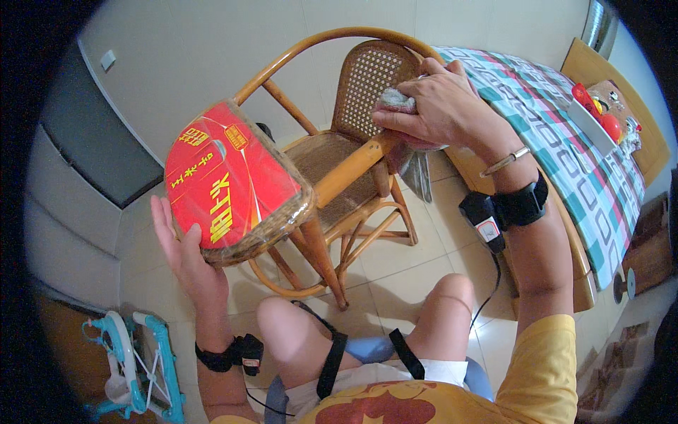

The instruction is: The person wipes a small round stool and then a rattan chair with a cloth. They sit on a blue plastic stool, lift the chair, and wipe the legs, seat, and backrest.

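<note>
Seen from above, a seated person's two bare hands are well apart on either side of a wooden chair [326, 157] with a woven seat, standing on a tiled floor [395, 275] in front of the knees. The right hand [445, 99] is closed around a bunched grey cloth [397, 101], at the upper end of a smooth, honey-coloured wooden bar [357, 166]. At the bar's lower end is a rounded red panel [233, 177] with yellow printing, a clear, shiny film over it and a brown woven edge [275, 240]. The left hand [187, 254] is open at the panel's lower left edge, thumb against the rim and fingers spread outside it; how much weight it bears, I cannot tell. Behind the bar rise a cane back [364, 92] and a curved top rail [339, 32]. The frame is probably stiff and fairly light for its bulk, but awkward to turn; the thick wooden bar and the top rail look the surest places to hold. The film on the panel is likely slippery, so its woven edge should give better grip than its face. The open cane mesh seems the most delicate part, best not pushed hard. The cloth looks soft and limp, easily gathered in a fist. To the right is a bed [537, 134] with a checked cover; at lower left, a blue-and-white baby walker [131, 367].
</note>
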The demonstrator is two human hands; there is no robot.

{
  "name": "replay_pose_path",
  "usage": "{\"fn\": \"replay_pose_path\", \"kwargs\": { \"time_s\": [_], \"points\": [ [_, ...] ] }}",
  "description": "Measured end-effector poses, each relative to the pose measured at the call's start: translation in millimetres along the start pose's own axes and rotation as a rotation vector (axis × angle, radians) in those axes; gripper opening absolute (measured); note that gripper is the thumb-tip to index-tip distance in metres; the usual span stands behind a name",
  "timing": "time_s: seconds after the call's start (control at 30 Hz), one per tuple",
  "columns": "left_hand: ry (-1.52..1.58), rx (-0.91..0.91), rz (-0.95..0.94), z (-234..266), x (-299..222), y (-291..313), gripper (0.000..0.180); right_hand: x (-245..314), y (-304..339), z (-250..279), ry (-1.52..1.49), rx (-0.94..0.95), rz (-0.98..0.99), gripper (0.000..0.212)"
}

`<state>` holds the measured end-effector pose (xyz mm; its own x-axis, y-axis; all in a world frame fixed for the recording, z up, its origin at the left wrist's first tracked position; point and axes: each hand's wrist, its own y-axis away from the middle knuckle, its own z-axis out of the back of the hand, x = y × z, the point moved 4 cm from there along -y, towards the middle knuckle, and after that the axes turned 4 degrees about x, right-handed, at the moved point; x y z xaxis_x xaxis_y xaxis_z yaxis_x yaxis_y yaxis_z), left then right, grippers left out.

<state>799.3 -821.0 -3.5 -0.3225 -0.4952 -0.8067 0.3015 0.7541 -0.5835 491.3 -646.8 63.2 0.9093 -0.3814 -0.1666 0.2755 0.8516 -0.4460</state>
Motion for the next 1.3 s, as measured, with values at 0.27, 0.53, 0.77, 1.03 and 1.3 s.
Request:
{"fn": "replay_pose_path", "kwargs": {
  "time_s": [0.27, 0.53, 0.77, 1.03, 1.3],
  "points": [
    [0.05, 0.1, -0.054, 16.8, 8.4, -16.7, 0.071, 24.1, 27.8, 9.4, 0.041, -0.075, -0.012, 0.06],
    [0.194, 0.213, 0.039, 21.1, 74.6, -103.5, 0.055, 44.8, 29.1, 12.5, 0.094, -0.211, -0.081, 0.048],
    [0.212, 0.287, 0.129, 43.5, 110.4, -154.8, 0.051, 142.0, -3.3, -14.9, -0.029, -0.362, 0.292, 0.026],
    [0.115, 0.296, 0.095, 54.9, 119.4, -150.6, 0.049, 29.9, 10.2, -5.2, -0.004, -0.297, -0.051, 0.035],
    [0.086, 0.254, 0.078, 48.0, 113.9, -145.1, 0.048, -111.6, -52.8, -22.1, -0.404, 0.089, -0.185, 0.038]
  ]
}}
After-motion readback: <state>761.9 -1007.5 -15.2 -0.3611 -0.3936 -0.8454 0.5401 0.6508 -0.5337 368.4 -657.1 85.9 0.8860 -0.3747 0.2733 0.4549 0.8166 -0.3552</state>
